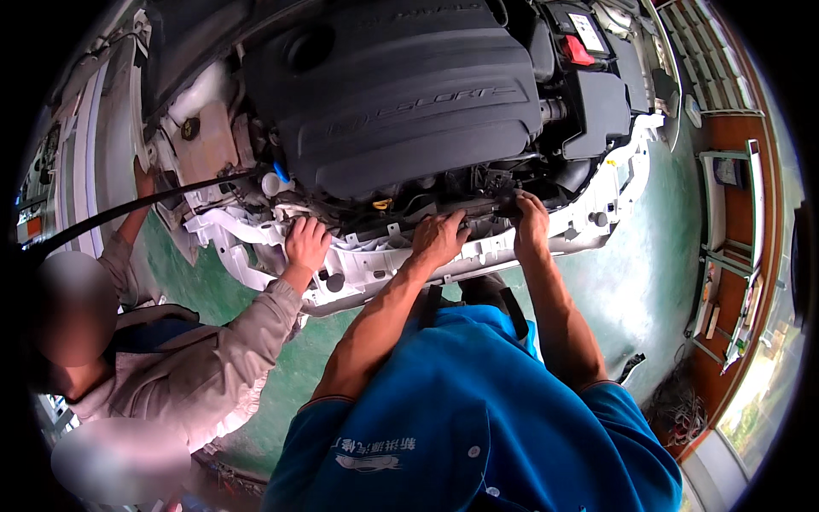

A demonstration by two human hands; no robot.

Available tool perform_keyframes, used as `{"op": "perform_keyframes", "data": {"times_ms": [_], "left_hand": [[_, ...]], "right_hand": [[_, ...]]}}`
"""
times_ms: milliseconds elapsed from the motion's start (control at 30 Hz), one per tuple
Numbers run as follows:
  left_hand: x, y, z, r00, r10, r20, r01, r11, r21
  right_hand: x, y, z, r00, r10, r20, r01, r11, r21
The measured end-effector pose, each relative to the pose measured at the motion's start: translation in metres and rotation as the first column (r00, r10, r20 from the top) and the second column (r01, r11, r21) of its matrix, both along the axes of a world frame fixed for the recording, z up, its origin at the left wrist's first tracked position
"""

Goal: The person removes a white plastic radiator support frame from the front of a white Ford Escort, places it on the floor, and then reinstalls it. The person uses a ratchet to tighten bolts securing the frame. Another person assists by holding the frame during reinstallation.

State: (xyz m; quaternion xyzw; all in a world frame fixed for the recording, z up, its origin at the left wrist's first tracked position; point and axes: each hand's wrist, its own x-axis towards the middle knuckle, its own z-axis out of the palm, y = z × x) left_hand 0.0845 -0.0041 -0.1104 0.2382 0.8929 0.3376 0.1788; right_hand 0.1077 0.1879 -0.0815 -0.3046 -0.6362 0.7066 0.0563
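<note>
I stand at the front of a car's engine bay with both arms stretched over a white front panel [375, 264]. My left hand [439, 239] is closed, its fingers curled at a dark bar [482, 207] behind the panel. To the right, my right hand [532, 224] is closed too, thumb and fingertips pressed together beside dark parts near the bar's right end. What those fingertips hold, if anything, is hidden. A large black engine cover [401, 94] lies just beyond both hands.
On my left a co-worker in a beige jacket [230, 367] leans in, one hand [307, 244] on the panel. A black rod [136, 203] slants across the left side. A battery with a red cover [577, 49] sits far right. Shelving [729, 247] lines the right wall.
</note>
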Motion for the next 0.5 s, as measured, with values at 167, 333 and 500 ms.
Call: {"op": "perform_keyframes", "data": {"times_ms": [167, 333, 500], "left_hand": [[0.011, -0.008, -0.04, 0.989, 0.027, -0.148, -0.008, 0.992, 0.13], [-0.005, 0.009, 0.002, 0.998, -0.037, 0.057, 0.04, 0.998, -0.057], [-0.005, 0.014, 0.0, 0.999, -0.037, 0.02, 0.039, 0.996, -0.085]], "right_hand": [[0.029, -0.085, 0.01, 0.88, 0.457, -0.132, -0.359, 0.82, 0.445], [0.009, -0.026, 0.01, 0.931, 0.365, 0.011, -0.364, 0.925, 0.105], [0.013, -0.039, -0.004, 0.981, 0.185, -0.056, -0.156, 0.93, 0.332]]}}
